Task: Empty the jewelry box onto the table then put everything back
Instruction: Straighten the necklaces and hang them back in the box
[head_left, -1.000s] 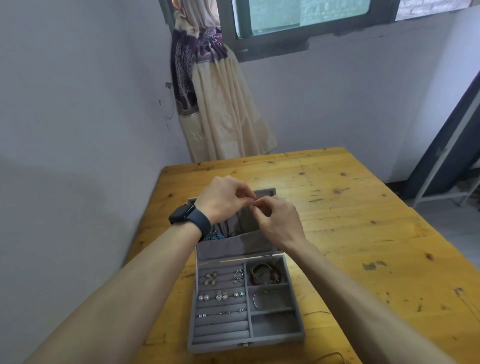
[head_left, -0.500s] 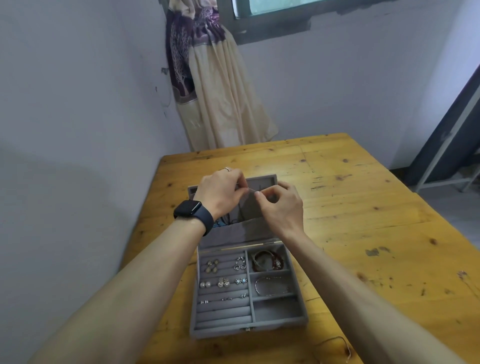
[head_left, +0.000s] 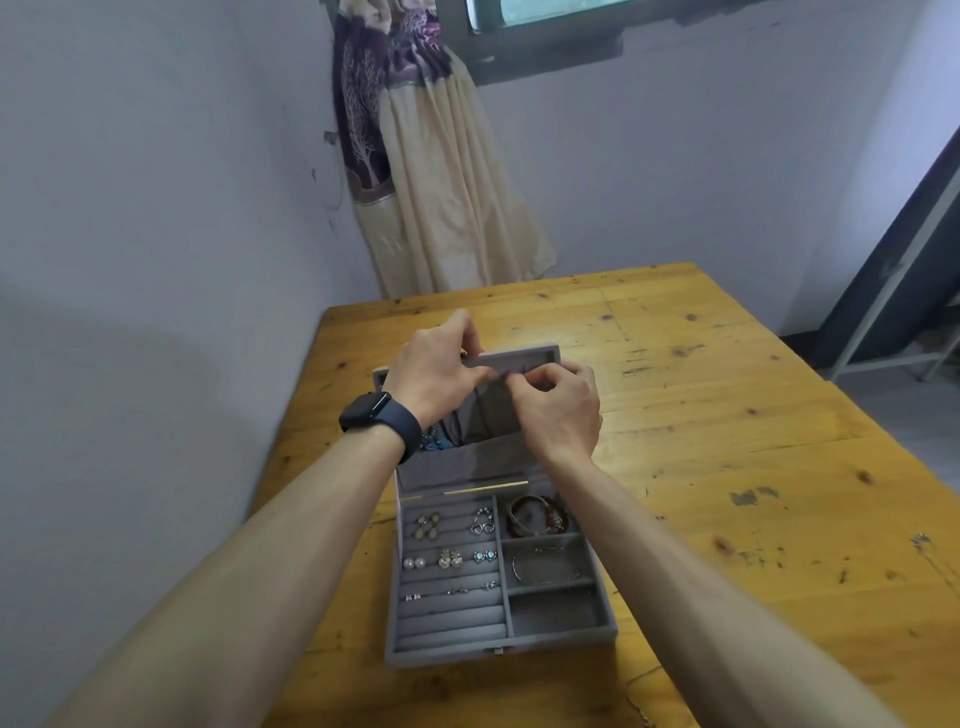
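**Fingers pinching at the lid rim**

Head view: fingers (head_left: 540, 371) of right hand (head_left: 558, 410) and left hand (head_left: 436, 374) curled, pinching something fine at top rim of raised lid (head_left: 524, 358). Too thin to name; likely a hung chain (head_left: 521, 370). Jewelry box (head_left: 498, 652) sits open by bench (head_left: 727, 467) left edge, near end. Earrings (head_left: 449, 558) and bangle (head_left: 535, 519) lie in tray. Judgement: chain light, limp, snags easily; take it at the clasp and lift straight off.

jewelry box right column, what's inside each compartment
Far compartment: a reddish-brown bangle. Middle: a thin silver bracelet. Near compartment: nothing visible. The left hand and right hand, pinching what looks like a thin chain, hide most inside the lid.
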